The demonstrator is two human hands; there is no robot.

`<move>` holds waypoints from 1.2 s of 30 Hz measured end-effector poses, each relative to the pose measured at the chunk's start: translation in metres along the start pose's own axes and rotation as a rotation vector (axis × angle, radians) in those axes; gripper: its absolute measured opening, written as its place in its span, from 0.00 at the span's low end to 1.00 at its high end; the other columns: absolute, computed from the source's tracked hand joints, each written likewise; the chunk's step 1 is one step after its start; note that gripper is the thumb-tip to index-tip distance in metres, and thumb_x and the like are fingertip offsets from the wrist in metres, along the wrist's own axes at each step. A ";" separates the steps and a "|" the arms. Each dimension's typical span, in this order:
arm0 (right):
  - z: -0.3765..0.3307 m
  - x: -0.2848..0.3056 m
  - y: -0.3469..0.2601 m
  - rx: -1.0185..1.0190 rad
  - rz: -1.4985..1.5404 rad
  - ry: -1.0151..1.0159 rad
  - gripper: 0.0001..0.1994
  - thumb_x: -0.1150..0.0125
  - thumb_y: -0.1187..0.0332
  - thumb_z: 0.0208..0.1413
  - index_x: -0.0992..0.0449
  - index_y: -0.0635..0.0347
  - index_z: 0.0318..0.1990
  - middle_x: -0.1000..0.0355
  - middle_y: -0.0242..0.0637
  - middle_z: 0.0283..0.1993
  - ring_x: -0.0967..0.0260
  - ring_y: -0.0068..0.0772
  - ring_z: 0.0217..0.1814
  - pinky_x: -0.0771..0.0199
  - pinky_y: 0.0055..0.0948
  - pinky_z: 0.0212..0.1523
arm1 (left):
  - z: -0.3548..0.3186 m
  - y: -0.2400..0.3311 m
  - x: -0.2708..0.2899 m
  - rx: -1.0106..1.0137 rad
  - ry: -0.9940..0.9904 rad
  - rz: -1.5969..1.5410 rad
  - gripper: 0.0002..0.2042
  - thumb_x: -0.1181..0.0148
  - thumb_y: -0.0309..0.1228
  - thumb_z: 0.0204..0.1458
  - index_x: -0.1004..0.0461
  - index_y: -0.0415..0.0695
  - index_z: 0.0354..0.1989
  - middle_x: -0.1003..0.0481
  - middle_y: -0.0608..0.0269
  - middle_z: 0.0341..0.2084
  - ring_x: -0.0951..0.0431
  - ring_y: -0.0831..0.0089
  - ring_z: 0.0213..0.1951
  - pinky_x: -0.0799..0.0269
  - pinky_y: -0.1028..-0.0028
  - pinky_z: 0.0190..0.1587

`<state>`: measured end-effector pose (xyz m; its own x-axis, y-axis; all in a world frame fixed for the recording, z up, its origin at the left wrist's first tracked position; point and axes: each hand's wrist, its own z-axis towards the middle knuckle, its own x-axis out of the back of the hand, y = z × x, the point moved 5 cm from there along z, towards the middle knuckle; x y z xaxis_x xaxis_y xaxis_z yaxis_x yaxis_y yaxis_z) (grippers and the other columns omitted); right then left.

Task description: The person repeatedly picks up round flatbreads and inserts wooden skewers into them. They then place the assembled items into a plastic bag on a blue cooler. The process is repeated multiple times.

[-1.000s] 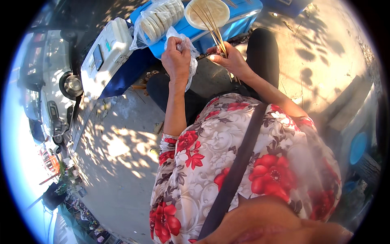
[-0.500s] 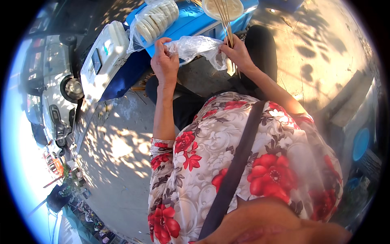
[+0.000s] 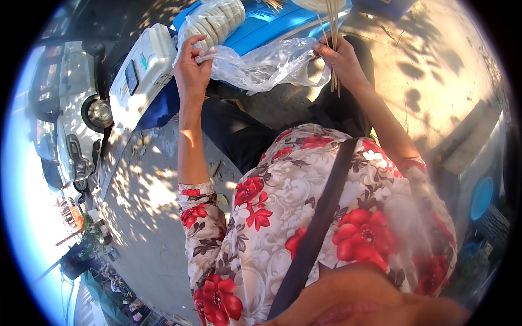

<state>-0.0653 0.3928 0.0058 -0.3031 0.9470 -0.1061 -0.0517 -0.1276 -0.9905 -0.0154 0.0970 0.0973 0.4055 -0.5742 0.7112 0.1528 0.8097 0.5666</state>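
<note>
A clear plastic bag point(image 3: 261, 68) is stretched slack between my two hands, above my lap. My left hand point(image 3: 193, 70) pinches one end of it, the index finger curling above the thumb. Closed around a bundle of thin wooden skewers point(image 3: 334, 24), my right hand point(image 3: 343, 62) also grips the other end of the bag. The skewers stand roughly lengthwise, poking out above and below my fingers. Just beyond my left hand, a second clear bag holds a row of pale, flat round pieces point(image 3: 215, 24) on a blue box point(image 3: 261, 30).
A white cooler box point(image 3: 144, 68) stands at the left, with a phone point(image 3: 131, 77) on its lid. More sticks point(image 3: 274, 4) and a pale round thing point(image 3: 319, 4) lie at the far edge. Parked vehicles point(image 3: 81, 103) are at the left; a concrete block point(image 3: 470, 136) is at the right.
My hands have moved apart, the left one leftward and the right one rightward and slightly up, spreading the clear bag wider. A pale piece seen below the skewers earlier no longer shows there.
</note>
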 end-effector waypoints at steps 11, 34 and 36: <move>-0.014 -0.025 0.033 -0.205 -0.056 -0.191 0.05 0.45 0.73 0.55 0.36 0.58 0.35 0.28 0.31 0.29 0.39 0.14 0.25 0.42 0.16 0.24 | -0.079 -0.055 -0.076 0.783 -0.067 -0.977 0.09 0.44 0.27 0.52 0.31 0.41 0.41 0.26 0.61 0.31 0.25 0.76 0.29 0.27 0.75 0.28; -0.073 -0.040 -0.028 -0.512 -0.119 -0.824 0.10 0.40 0.63 0.53 0.22 0.58 0.38 0.35 0.20 0.21 0.45 0.10 0.19 0.45 0.15 0.19 | -0.044 -0.087 -0.056 0.710 -0.049 -0.782 0.06 0.41 0.31 0.50 0.26 0.42 0.32 0.28 0.70 0.21 0.36 0.86 0.16 0.43 0.84 0.18; -0.077 -0.050 -0.021 -0.532 -0.119 -0.904 0.10 0.40 0.63 0.53 0.22 0.59 0.38 0.35 0.20 0.20 0.45 0.10 0.19 0.45 0.15 0.19 | -0.041 -0.091 -0.051 0.751 -0.079 -0.749 0.07 0.41 0.31 0.49 0.26 0.42 0.34 0.27 0.70 0.23 0.34 0.86 0.18 0.42 0.84 0.19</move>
<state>0.0240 0.3707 0.0246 -0.9312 0.3452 -0.1172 0.2294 0.3048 -0.9244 -0.0128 0.0574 -0.0079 0.3745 -0.9234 0.0844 -0.2677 -0.0205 0.9633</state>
